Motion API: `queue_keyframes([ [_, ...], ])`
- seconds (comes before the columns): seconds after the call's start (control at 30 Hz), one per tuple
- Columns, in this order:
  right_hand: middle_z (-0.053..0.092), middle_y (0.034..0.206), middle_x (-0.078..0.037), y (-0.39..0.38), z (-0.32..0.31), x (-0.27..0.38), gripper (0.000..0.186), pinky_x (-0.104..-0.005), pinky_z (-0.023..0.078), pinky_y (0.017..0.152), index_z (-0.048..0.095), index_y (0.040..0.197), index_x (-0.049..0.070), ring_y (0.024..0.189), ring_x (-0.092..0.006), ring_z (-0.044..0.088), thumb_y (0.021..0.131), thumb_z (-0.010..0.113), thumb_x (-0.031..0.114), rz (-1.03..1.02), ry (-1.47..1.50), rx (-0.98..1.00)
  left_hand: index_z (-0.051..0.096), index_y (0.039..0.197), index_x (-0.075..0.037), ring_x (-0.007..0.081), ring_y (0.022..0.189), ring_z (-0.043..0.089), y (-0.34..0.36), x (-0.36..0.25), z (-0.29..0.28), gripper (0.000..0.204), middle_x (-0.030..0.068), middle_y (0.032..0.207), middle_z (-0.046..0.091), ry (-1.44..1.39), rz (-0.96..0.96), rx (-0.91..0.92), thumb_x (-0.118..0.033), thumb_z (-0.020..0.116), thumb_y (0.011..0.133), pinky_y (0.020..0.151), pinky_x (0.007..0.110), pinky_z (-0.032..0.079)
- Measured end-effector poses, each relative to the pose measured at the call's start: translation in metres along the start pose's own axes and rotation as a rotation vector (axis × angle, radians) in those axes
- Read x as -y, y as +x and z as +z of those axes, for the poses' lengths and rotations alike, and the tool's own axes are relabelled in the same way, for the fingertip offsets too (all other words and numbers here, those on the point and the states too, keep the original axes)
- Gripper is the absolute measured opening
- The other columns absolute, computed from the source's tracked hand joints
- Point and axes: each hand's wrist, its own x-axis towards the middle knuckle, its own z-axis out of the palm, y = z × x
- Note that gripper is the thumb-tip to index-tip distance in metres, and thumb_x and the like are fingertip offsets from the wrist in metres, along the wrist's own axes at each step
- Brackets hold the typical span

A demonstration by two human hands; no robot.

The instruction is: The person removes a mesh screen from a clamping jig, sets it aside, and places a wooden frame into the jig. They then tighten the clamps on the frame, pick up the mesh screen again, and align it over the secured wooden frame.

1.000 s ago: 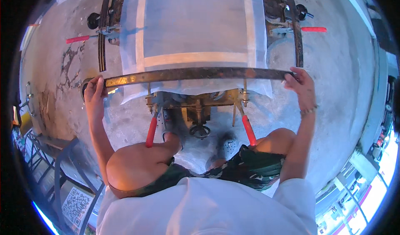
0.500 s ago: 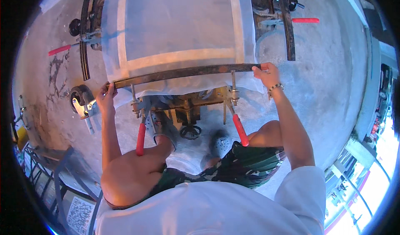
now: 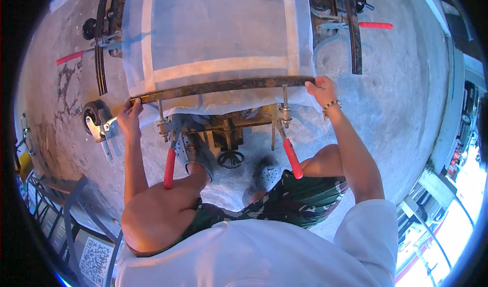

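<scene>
A long dark metal bar lies across the near edge of a pale translucent mesh sheet, which has strips of light tape along its borders. My left hand pinches the bar's left end, thumb on top. At the opposite end, the fingers of my right hand are closed on the bar. Beneath it stand two clamps with upright bolts; their red handles, one on the left and one on the right, point toward me. The sheet's edge hangs below the bar.
Similar dark bars flank the sheet at left and right, with red clamp handles beside them. A black handwheel sits low between my feet. A caster wheel stands at the left. Dark metal racking is at lower left.
The view has shifted slightly. Both hands stay at the bar's ends, and the bar keeps nearly the same place over the sheet's near edge.
</scene>
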Motion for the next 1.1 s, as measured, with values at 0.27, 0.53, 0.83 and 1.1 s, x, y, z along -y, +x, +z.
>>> queue_keyframes([
  [0.27, 0.068, 0.084, -0.013, 0.001, 0.001, -0.002, 0.038, -0.0297, 0.053, 0.061, 0.06, 0.094, -0.005, 0.066, -0.0166, 0.067, 0.075, 0.079, 0.021, -0.015, 0.028, 0.007, 0.061, 0.116, 0.008, 0.0154, 0.078, 0.065, -0.002, -0.01, 0.003, 0.046, 0.0126, 0.094, 0.068, 0.018, 0.009, -0.042, -0.022, 0.074, 0.084, 0.072, 0.027, 0.056],
  [0.53, 0.068, 0.082, -0.012, 0.0, -0.007, 0.01, 0.038, -0.0286, 0.053, 0.061, 0.059, 0.095, -0.006, 0.067, -0.0158, 0.066, 0.075, 0.079, 0.02, -0.023, -0.103, 0.028, 0.06, 0.117, 0.008, 0.0149, 0.079, 0.065, -0.01, -0.011, -0.001, 0.045, 0.0131, 0.097, 0.067, -0.014, 0.007, -0.069, -0.02, 0.074, 0.084, 0.072, 0.026, 0.054],
  [0.83, 0.068, 0.082, -0.013, -0.003, -0.004, 0.016, 0.038, -0.0285, 0.054, 0.061, 0.058, 0.094, -0.005, 0.068, -0.0154, 0.066, 0.075, 0.08, 0.018, -0.043, 0.02, 0.027, 0.06, 0.117, 0.009, 0.0151, 0.077, 0.064, -0.007, -0.008, -0.002, 0.047, 0.0122, 0.096, 0.068, -0.004, 0.004, -0.075, -0.021, 0.074, 0.084, 0.072, 0.026, 0.053],
  [1.1, 0.068, 0.082, -0.012, 0.005, -0.001, 0.0, 0.037, -0.0292, 0.053, 0.06, 0.058, 0.095, -0.005, 0.068, -0.0156, 0.066, 0.075, 0.079, 0.017, -0.016, 0.0, 0.019, 0.061, 0.116, 0.009, 0.0164, 0.077, 0.065, -0.009, -0.01, 0.007, 0.046, 0.0128, 0.094, 0.068, -0.004, -0.024, -0.035, -0.02, 0.075, 0.083, 0.072, 0.027, 0.055],
])
